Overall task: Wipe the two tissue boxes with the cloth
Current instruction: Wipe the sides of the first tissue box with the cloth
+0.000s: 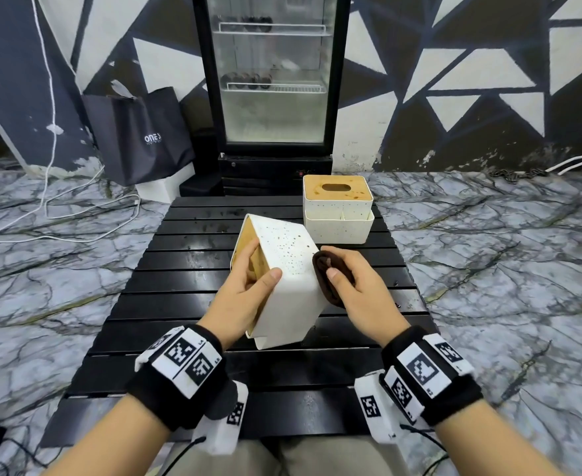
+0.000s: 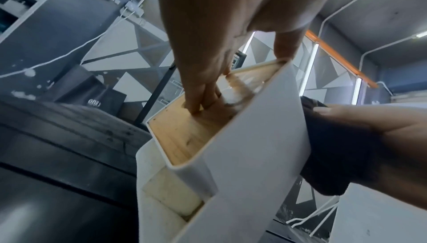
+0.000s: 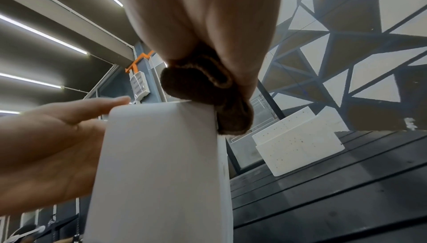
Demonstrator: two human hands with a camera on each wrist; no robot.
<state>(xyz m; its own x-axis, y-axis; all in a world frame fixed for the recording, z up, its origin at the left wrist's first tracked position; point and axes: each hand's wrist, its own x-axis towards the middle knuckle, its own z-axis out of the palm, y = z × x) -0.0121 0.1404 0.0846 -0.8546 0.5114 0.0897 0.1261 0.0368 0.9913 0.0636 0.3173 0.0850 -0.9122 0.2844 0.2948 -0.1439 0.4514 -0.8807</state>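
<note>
A white speckled tissue box (image 1: 288, 283) with a wooden lid is tipped on its side above the black slatted table (image 1: 186, 269). My left hand (image 1: 245, 286) grips it, fingers on the wooden lid (image 2: 184, 137) and thumb on the white side. My right hand (image 1: 351, 283) holds a dark brown cloth (image 1: 327, 273) and presses it against the box's right face (image 3: 161, 155); the cloth (image 3: 203, 93) bulges from under the fingers. The second tissue box (image 1: 337, 207) stands upright at the table's far right, seen also in the right wrist view (image 3: 298, 142).
A glass-door fridge (image 1: 272, 80) stands behind the table, and a black bag (image 1: 138, 135) leans beside it on the marble floor. White cables (image 1: 52, 207) trail across the floor at left. The table's near slats (image 1: 282, 379) lie bare below the held box.
</note>
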